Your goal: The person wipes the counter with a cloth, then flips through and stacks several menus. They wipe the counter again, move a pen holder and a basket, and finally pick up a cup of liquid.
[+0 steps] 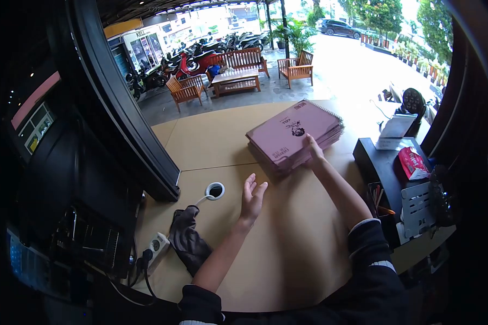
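A thick stack of pink spiral-bound menus is on the wooden counter, turned at an angle, with dark printing on the top cover. My right hand grips the stack's near right side, its thumb on the top cover and its other fingers mostly hidden. In front of the stack, my left hand is held over the counter with fingers apart and nothing in it. A dark grey cloth lies to the left of my left forearm.
Left of the hands are a cable hole with a white ring, a white power strip and a black post. A black organiser stands at the right, bearing a pink packet. Wooden chairs are beyond the counter.
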